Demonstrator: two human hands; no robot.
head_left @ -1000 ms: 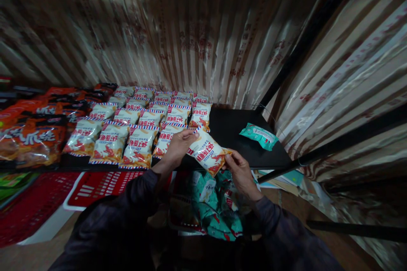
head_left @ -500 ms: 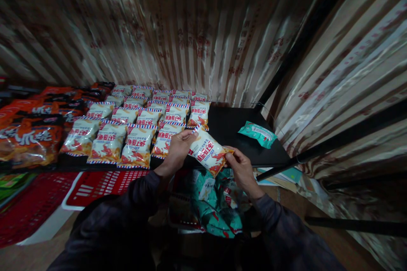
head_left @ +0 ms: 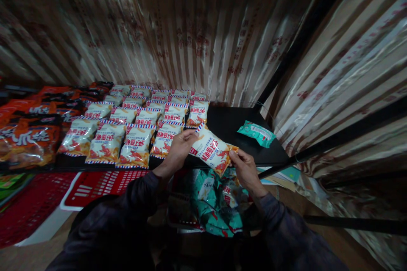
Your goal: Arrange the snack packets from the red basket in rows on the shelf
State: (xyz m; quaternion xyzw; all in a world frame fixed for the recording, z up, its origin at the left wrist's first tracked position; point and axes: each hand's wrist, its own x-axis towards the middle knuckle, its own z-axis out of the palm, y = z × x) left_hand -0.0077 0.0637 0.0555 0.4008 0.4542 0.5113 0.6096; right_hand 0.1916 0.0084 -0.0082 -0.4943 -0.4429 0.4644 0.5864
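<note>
A white and orange snack bag [head_left: 211, 149] is held tilted over the front edge of the black shelf [head_left: 227, 118]. My left hand [head_left: 180, 149] pinches its upper left corner, and my right hand [head_left: 245, 169] grips its right corner. Behind and left of it, several matching white bags [head_left: 136, 145] stand in rows on the shelf. One teal bag [head_left: 257, 134] lies on the shelf to the right. Below my hands, several teal bags [head_left: 211, 203] sit in a basket.
Orange and black bags [head_left: 32, 139] fill the shelf's left end. Red baskets [head_left: 98, 184] are under the shelf. A black diagonal post [head_left: 276, 80] rises at the right, with striped curtain [head_left: 197, 29] behind.
The held bag has shifted slightly right and looks flatter to view, with its print more visible. My right hand has moved a little right and down with its corner.
</note>
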